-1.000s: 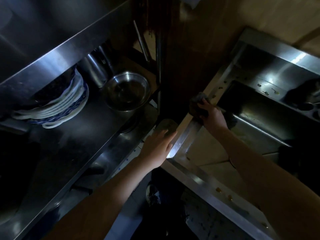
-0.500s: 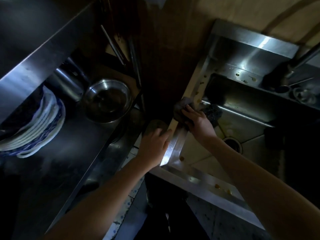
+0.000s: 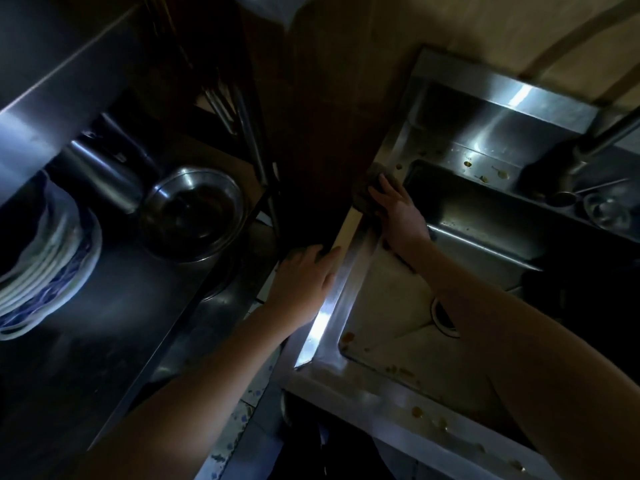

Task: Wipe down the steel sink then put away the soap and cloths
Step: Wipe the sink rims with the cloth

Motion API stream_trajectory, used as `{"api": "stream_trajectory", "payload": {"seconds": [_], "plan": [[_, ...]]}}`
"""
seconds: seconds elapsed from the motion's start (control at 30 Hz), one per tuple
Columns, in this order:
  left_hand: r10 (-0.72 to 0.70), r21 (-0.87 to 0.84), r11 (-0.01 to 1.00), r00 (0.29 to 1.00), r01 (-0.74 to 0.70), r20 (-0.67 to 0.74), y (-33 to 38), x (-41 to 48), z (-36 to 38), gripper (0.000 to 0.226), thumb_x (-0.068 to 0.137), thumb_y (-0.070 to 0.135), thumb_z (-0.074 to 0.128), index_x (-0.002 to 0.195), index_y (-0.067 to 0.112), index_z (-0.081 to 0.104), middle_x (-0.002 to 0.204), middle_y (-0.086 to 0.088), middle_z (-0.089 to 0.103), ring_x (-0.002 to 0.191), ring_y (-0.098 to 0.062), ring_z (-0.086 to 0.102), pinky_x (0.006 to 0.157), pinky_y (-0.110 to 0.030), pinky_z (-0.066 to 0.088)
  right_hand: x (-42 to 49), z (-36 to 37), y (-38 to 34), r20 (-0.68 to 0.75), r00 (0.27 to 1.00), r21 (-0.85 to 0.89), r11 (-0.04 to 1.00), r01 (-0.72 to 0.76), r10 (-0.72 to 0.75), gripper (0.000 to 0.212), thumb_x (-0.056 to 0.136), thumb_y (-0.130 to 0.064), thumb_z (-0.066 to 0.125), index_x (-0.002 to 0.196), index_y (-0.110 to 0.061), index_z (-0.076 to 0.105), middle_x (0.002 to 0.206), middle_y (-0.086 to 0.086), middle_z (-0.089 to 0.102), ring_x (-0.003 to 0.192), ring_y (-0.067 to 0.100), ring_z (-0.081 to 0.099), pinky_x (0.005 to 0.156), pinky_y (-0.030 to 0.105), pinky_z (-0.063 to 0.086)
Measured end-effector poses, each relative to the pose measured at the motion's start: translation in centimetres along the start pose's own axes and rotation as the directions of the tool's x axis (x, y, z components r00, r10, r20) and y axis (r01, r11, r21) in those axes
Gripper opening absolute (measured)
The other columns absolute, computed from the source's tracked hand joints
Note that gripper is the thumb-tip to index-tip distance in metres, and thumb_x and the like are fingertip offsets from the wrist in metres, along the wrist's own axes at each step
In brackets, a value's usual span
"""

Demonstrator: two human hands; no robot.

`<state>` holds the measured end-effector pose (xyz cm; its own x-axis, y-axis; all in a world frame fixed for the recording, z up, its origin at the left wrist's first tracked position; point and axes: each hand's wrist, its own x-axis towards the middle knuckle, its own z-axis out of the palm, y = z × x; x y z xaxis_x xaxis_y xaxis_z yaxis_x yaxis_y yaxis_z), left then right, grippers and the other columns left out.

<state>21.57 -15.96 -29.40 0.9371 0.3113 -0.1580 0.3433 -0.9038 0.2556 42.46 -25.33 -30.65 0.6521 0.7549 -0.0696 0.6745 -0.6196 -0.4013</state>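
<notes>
Stack of blue-patterned plates point(image 3: 45, 271) is seen far left on a steel shelf point(image 3: 104, 323), with a steel bowl point(image 3: 194, 213) set just beside it. Left hand point(image 3: 304, 282) is laid flat against the outer edge of the steel sink point(image 3: 349, 244), fingers straight, nothing gripped; a dim rounded thing under the fingertips cannot be made out. Right hand point(image 3: 398, 216) is placed further along the same left rim, near the far corner, fingers spread and pressed flat on a dark cloth point(image 3: 365, 192), which is bunched on the rim. Drain point(image 3: 443, 317) is partly hidden by the right forearm. Food specks point(image 3: 417, 412) are scattered on the near rim. Faucet point(image 3: 588, 147) is seen at far right
</notes>
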Motion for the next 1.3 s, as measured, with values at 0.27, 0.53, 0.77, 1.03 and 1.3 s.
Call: {"api": "stream_trajectory", "payload": {"seconds": [0.27, 0.53, 0.77, 1.03, 1.3], "plan": [[0.006, -0.020, 1.000, 1.000, -0.006, -0.009, 1.1, 3.6, -1.1, 0.046, 0.095, 0.029, 0.041, 0.140, 0.024, 0.032, 0.137, -0.012, 0.042, 0.112, -0.033, 0.050, 0.087, -0.044, 0.045, 2.0, -1.3, 0.7, -0.008, 0.999, 0.122, 0.991, -0.052, 0.053, 0.054, 0.091, -0.005, 0.054, 0.142, -0.020, 0.042, 0.156, 0.003, 0.027, 0.140, 0.029, 0.034, 0.113, 0.042, 0.036], [-0.012, -0.089, 0.996, 1.000, 0.010, -0.020, 1.6, 6.7, -1.8, 0.046, 0.093, 0.026, 0.044, 0.139, 0.025, 0.038, 0.138, -0.011, 0.041, 0.115, -0.034, 0.047, 0.093, -0.045, 0.041, 0.6, 0.1, 0.9, -0.065, 0.998, 0.087, 0.996, -0.002, 0.007, 0.047, 0.094, -0.015, 0.053, 0.140, -0.021, 0.046, 0.154, 0.006, 0.032, 0.136, 0.033, 0.038, 0.107, 0.044, 0.041], [0.013, -0.014, 1.000, 0.999, -0.014, -0.038, 2.3, 9.7, -2.0, 0.044, 0.093, 0.029, 0.042, 0.137, 0.023, 0.040, 0.141, -0.008, 0.041, 0.115, -0.034, 0.046, 0.092, -0.043, 0.041, 3.6, -0.8, 2.1, -0.050, 0.999, -0.097, 0.995, -0.025, 0.020, 0.056, 0.094, -0.011, 0.050, 0.146, -0.022, 0.034, 0.159, 0.001, 0.020, 0.146, 0.030, 0.019, 0.103, 0.046, 0.043], [0.093, 0.035, 0.995, 0.993, -0.091, -0.067, 3.5, 13.5, -2.1, 0.046, 0.091, 0.027, 0.046, 0.136, 0.024, 0.040, 0.146, -0.002, 0.036, 0.110, -0.032, 0.048, 0.086, -0.042, 0.040, 7.8, -2.4, 3.8, -0.004, 0.994, -0.143, 0.984, -0.108, 0.109, 0.066, 0.091, -0.022, 0.053, 0.150, -0.024, 0.023, 0.161, 0.002, 0.010, 0.148, 0.034, 0.006, 0.116, 0.050, 0.027], [0.106, 0.068, 0.992, 0.993, -0.103, -0.046, 3.7, 16.2, -2.0, 0.050, 0.091, 0.026, 0.044, 0.140, 0.026, 0.035, 0.148, 0.002, 0.035, 0.118, -0.028, 0.045, 0.092, -0.041, 0.037, 9.9, -2.8, 6.1, -0.084, 0.975, -0.043, 0.977, -0.209, 0.205, 0.055, 0.094, -0.022, 0.044, 0.148, -0.021, 0.030, 0.159, 0.005, 0.019, 0.148, 0.031, 0.009, 0.117, 0.048, 0.025]]}}
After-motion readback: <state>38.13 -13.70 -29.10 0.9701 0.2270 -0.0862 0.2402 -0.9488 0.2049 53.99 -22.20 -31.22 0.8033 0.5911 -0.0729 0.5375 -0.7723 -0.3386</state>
